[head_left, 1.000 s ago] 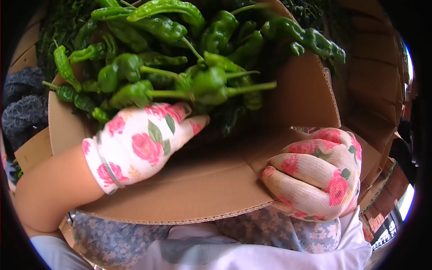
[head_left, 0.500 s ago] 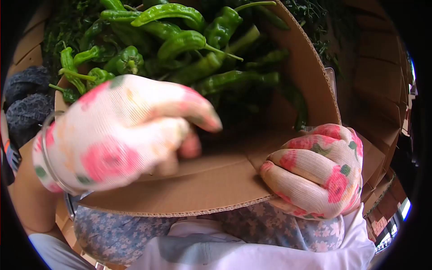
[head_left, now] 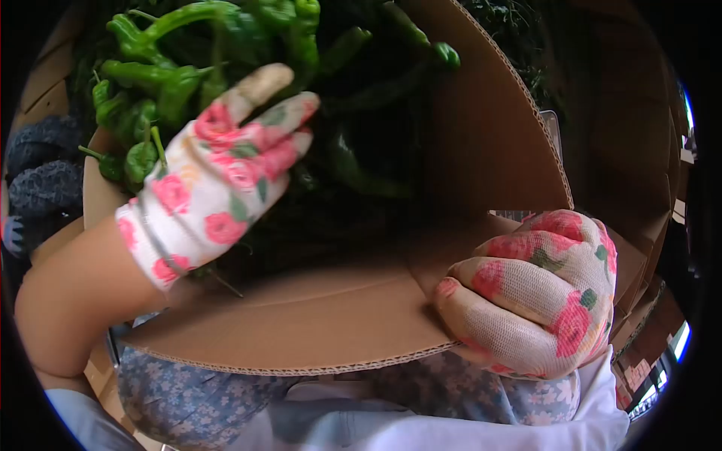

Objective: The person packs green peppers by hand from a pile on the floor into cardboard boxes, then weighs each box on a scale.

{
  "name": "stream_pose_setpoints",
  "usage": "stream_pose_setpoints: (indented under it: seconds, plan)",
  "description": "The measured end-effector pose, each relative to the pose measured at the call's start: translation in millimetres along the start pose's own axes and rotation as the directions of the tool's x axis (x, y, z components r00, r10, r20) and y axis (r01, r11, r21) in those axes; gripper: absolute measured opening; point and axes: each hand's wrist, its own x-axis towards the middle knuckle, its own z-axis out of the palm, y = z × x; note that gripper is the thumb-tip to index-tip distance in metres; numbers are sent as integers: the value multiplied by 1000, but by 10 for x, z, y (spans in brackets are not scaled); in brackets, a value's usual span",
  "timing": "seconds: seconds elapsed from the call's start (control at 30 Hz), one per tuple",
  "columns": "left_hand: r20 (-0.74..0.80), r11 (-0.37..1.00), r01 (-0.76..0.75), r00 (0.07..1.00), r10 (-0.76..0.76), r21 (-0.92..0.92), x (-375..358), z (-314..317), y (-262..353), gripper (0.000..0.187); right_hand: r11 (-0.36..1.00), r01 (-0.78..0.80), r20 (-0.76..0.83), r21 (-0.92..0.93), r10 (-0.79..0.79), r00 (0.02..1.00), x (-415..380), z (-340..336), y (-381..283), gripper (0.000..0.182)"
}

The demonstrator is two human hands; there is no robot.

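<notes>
My left hand (head_left: 233,146), in a white glove with pink roses, is inside the cardboard box (head_left: 316,323). Its fingers are stretched out beside a heap of long green peppers (head_left: 177,86), palm side hidden; I see nothing gripped in it. Shiny peppers crowd the far left of the box, and darker ones lie in shadow deeper in. At the near right corner my right hand (head_left: 538,293), gloved alike, has its fingers folded over the box's rim and is closed on the cardboard.
Dark net-like bundles (head_left: 49,180) sit left of the box. Cardboard boxes (head_left: 628,143) line the right side, with leafy greens (head_left: 519,37) behind the box wall. Below the near rim are legs in flowered cloth (head_left: 203,395).
My left hand has moved away from me, deeper into the box, and its fingers have straightened. The pile of peppers has shifted left and away. My right hand stays on the rim.
</notes>
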Motion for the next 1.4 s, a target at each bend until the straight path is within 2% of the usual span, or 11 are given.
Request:
stream_pose_setpoints:
  seconds: [0.3,0.43,0.53,0.8,1.03,1.07,1.13,1.17,1.33,1.37,1.4]
  plan:
    - [101,999,5,995,-9,36,-640,-303,-67,24,1000,6,-17,20,-5,1000,87,175,-77,27]
    - [158,993,1,987,-20,119,-525,-431,-79,27,999,35,-47,22,-34,998,77,131,-33,30]
    - [143,989,-145,980,141,18,-376,-494,-124,31,998,53,-41,29,-51,998,98,127,-64,30]
    - [203,991,-90,977,69,97,61,-47,166,32,997,-19,20,71,18,1000,115,138,-107,26]
    - [524,817,-424,832,181,392,546,737,154,38,999,-39,-1,-8,39,999,63,99,-82,24]
    - [509,993,-40,860,-21,109,453,736,124,37,998,-65,-3,-28,65,998,66,94,-128,24]
    - [521,914,378,815,-254,-147,299,531,154,34,998,-56,11,-17,56,998,38,90,-145,24]
    - [473,916,386,831,-294,-108,211,232,225,31,999,-50,14,-9,50,999,38,118,-152,24]
    - [340,1000,20,940,-26,22,-453,-396,175,36,1000,-13,30,-4,13,999,110,130,-176,24]
    - [317,969,233,928,-195,-87,-510,-447,230,51,1000,-8,33,1,8,999,128,131,-168,24]
    - [300,976,201,939,-169,-81,-562,-524,250,51,1000,-3,36,0,3,999,150,135,-165,24]
